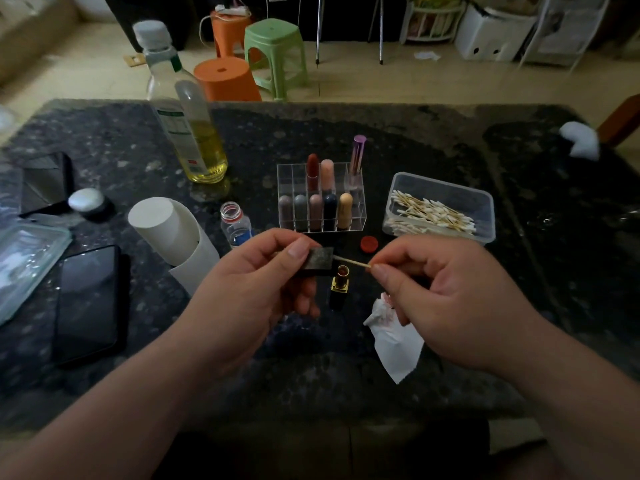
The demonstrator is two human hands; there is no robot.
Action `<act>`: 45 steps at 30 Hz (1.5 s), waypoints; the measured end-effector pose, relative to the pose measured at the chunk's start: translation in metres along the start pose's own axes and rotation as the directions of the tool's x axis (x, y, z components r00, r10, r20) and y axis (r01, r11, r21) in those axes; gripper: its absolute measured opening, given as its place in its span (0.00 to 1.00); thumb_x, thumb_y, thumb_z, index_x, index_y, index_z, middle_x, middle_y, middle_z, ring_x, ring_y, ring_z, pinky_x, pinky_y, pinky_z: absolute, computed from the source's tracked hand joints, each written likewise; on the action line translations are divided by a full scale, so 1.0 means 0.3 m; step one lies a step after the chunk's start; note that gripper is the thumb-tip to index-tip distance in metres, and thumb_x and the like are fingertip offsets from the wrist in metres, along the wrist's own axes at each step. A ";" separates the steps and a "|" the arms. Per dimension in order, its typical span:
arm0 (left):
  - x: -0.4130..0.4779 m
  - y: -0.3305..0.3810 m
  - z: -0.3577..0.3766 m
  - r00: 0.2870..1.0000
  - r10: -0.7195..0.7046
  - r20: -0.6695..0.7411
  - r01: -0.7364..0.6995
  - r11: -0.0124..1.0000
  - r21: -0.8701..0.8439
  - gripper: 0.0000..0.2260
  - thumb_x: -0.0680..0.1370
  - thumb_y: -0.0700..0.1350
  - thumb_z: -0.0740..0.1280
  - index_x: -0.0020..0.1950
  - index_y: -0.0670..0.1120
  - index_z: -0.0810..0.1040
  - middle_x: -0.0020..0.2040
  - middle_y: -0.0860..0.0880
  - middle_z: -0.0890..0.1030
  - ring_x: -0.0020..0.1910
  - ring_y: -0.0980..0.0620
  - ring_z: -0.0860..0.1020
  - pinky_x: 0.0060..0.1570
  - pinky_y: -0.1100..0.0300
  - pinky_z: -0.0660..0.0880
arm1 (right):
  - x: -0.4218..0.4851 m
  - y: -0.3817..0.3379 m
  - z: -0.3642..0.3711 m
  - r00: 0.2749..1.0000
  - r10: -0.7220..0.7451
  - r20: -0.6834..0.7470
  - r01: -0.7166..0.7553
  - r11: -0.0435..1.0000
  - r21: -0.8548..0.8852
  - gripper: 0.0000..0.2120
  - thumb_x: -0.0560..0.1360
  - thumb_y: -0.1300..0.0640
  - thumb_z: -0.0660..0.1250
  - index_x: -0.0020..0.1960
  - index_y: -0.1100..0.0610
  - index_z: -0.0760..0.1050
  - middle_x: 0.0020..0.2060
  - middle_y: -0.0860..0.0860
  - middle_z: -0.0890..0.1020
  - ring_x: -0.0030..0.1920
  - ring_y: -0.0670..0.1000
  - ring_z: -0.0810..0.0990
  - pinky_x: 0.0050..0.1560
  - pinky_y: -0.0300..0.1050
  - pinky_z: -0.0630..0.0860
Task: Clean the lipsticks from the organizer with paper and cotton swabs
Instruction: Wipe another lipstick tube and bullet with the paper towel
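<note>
A home living room: beyond the left grip [252, 282] the dark stone table [346, 133] gives way to pale floor [415, 77] with orange stools [227, 79] and a green stool [275, 53], a beige sofa [31, 32] further left, white storage racks [568, 32] off right.

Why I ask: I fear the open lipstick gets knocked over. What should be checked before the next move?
1. Left hand grip on the black square lipstick cap: ok, pinched between thumb and fingers.
2. Right hand grip on the wooden cotton swab: ok, pinched at its near end.
3. Swab tip clean: cannot tell, hidden inside the cap.
4. Open gold-collared black lipstick upright on the dark stone table: ok, but it stands just below the swab.
5. Crumpled white paper with red stains in reach: ok, by the right hand.
6. Spare swabs in the clear plastic tub: ok.
</note>
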State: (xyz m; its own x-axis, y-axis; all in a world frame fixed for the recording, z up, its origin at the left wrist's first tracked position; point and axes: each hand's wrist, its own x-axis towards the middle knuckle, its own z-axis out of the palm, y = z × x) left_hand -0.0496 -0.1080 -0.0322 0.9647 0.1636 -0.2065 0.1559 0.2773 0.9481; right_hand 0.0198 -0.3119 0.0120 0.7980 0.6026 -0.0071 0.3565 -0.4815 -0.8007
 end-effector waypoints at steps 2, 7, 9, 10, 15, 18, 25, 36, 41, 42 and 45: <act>0.000 0.001 -0.004 1.000 0.012 0.012 -0.012 1.000 0.018 0.08 0.77 0.50 0.69 0.48 0.49 0.85 0.39 0.44 0.79 0.35 0.48 0.77 0.40 0.50 0.77 | 0.002 0.006 0.000 0.998 -0.044 -0.054 0.042 0.999 -0.025 0.11 0.78 0.58 0.68 0.43 0.42 0.79 0.35 0.41 0.82 0.34 0.45 0.81 0.35 0.45 0.81; -0.002 0.005 -0.009 0.998 0.067 0.013 -0.067 0.997 0.030 0.08 0.76 0.46 0.67 0.47 0.49 0.86 0.42 0.45 0.82 0.38 0.48 0.79 0.43 0.51 0.78 | 0.000 0.011 -0.002 0.999 -0.034 0.009 0.034 0.999 -0.039 0.10 0.78 0.58 0.69 0.44 0.44 0.80 0.34 0.43 0.83 0.32 0.46 0.80 0.31 0.42 0.79; -0.005 0.005 -0.012 0.997 0.070 0.027 -0.071 0.997 0.029 0.07 0.75 0.47 0.69 0.48 0.50 0.86 0.44 0.45 0.84 0.40 0.46 0.81 0.45 0.50 0.79 | 0.001 0.005 -0.006 0.998 -0.010 0.058 0.011 1.000 -0.015 0.09 0.78 0.59 0.70 0.43 0.46 0.81 0.33 0.45 0.83 0.30 0.46 0.79 0.29 0.39 0.76; -0.007 0.005 -0.013 0.997 0.067 0.033 -0.068 0.997 0.026 0.07 0.73 0.48 0.70 0.49 0.50 0.86 0.45 0.45 0.85 0.40 0.46 0.81 0.46 0.49 0.79 | 0.002 0.004 -0.009 0.998 0.002 0.070 -0.002 1.000 0.009 0.09 0.78 0.59 0.70 0.43 0.46 0.82 0.32 0.45 0.83 0.29 0.44 0.79 0.28 0.37 0.74; -0.010 0.010 -0.012 0.998 0.064 0.022 -0.064 0.998 0.010 0.06 0.76 0.45 0.70 0.50 0.49 0.86 0.47 0.43 0.85 0.41 0.46 0.82 0.49 0.48 0.80 | 0.000 0.005 -0.026 0.987 0.038 0.153 -0.076 0.965 0.252 0.08 0.78 0.63 0.68 0.43 0.54 0.83 0.24 0.48 0.78 0.24 0.42 0.72 0.26 0.34 0.68; -0.010 0.012 -0.012 0.998 0.061 0.023 -0.060 0.997 -0.050 0.07 0.77 0.42 0.68 0.51 0.47 0.86 0.48 0.41 0.85 0.41 0.45 0.83 0.49 0.49 0.81 | 0.001 0.007 -0.034 0.991 0.043 0.126 -0.086 0.928 0.363 0.08 0.78 0.63 0.67 0.43 0.58 0.83 0.22 0.51 0.76 0.23 0.45 0.71 0.26 0.35 0.68; -0.010 0.015 -0.003 0.996 0.064 0.057 -0.058 0.993 -0.102 0.10 0.74 0.37 0.67 0.50 0.47 0.87 0.48 0.43 0.85 0.41 0.46 0.83 0.52 0.48 0.82 | 0.001 0.014 -0.037 0.993 0.043 0.110 -0.084 0.915 0.396 0.08 0.77 0.63 0.68 0.42 0.58 0.83 0.23 0.52 0.76 0.23 0.45 0.70 0.26 0.34 0.68; -0.015 0.021 -0.012 0.997 0.007 0.083 -0.009 1.000 0.015 0.10 0.71 0.38 0.71 0.50 0.48 0.87 0.51 0.41 0.86 0.50 0.40 0.85 0.56 0.49 0.80 | 0.010 0.032 -0.024 1.000 -0.019 0.013 0.019 0.999 0.047 0.09 0.79 0.59 0.68 0.44 0.47 0.81 0.32 0.42 0.82 0.32 0.42 0.79 0.32 0.34 0.73; -0.016 0.031 -0.003 0.998 -0.003 0.057 0.006 0.999 -0.043 0.07 0.75 0.38 0.71 0.50 0.46 0.87 0.51 0.40 0.85 0.49 0.39 0.85 0.49 0.55 0.81 | 0.007 0.031 -0.011 0.998 -0.061 0.002 0.061 0.998 -0.035 0.09 0.79 0.58 0.67 0.44 0.45 0.80 0.35 0.42 0.82 0.35 0.45 0.80 0.33 0.36 0.75; -0.017 0.032 -0.003 0.999 -0.005 0.052 0.008 0.999 -0.052 0.07 0.75 0.39 0.71 0.50 0.45 0.86 0.52 0.39 0.85 0.50 0.38 0.85 0.49 0.57 0.81 | 0.007 0.029 -0.010 0.998 -0.055 0.011 0.056 0.998 -0.042 0.10 0.79 0.58 0.67 0.44 0.45 0.80 0.35 0.43 0.82 0.35 0.45 0.81 0.33 0.37 0.76; -0.020 0.034 -0.003 0.999 0.004 0.037 -0.002 0.999 -0.047 0.07 0.73 0.40 0.72 0.50 0.46 0.87 0.52 0.39 0.85 0.52 0.39 0.85 0.50 0.56 0.81 | 0.009 0.021 -0.012 0.997 -0.014 0.076 0.017 0.999 -0.038 0.10 0.79 0.58 0.68 0.42 0.45 0.80 0.34 0.43 0.83 0.35 0.44 0.81 0.34 0.39 0.77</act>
State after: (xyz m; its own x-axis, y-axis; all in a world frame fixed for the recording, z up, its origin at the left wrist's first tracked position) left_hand -0.0539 -0.1053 -0.0215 0.9724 0.1300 -0.1938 0.1437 0.3209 0.9362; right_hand 0.0260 -0.3155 0.0092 0.7537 0.6560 -0.0413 0.3885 -0.4952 -0.7771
